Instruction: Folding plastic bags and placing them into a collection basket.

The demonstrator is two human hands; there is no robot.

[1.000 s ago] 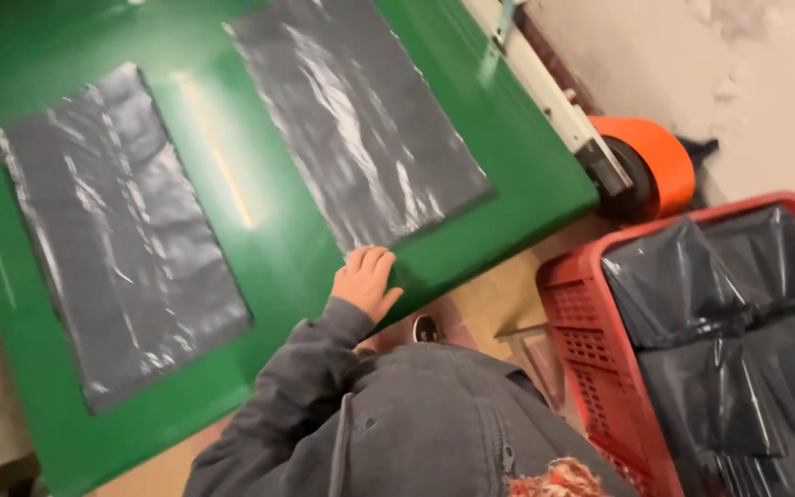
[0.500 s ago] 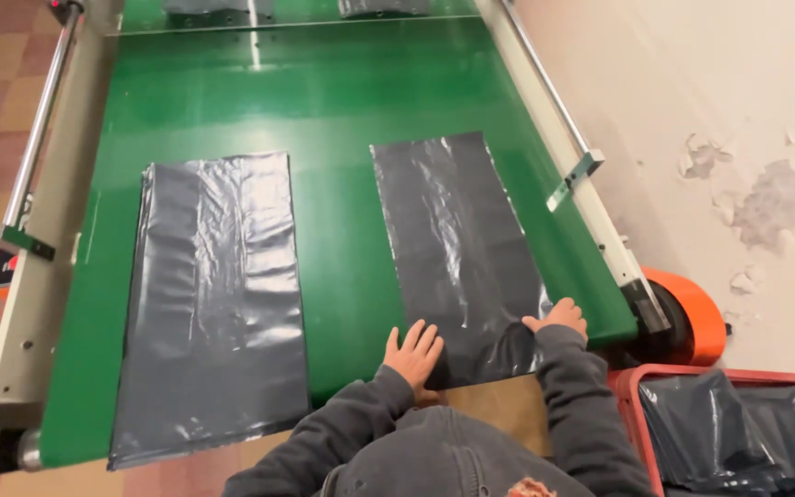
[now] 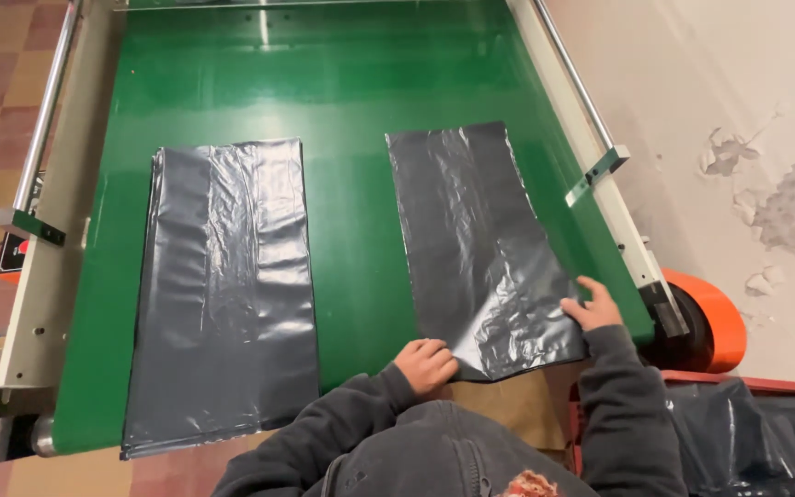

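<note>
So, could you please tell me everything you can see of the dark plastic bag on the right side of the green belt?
The right bag is a flat, long sheet of glossy dark grey plastic film, crinkled near its lower end. It lies slightly slanted on the green belt, its near edge at the belt's end. The left hand grips its near left corner; the right hand presses its near right edge.
</note>
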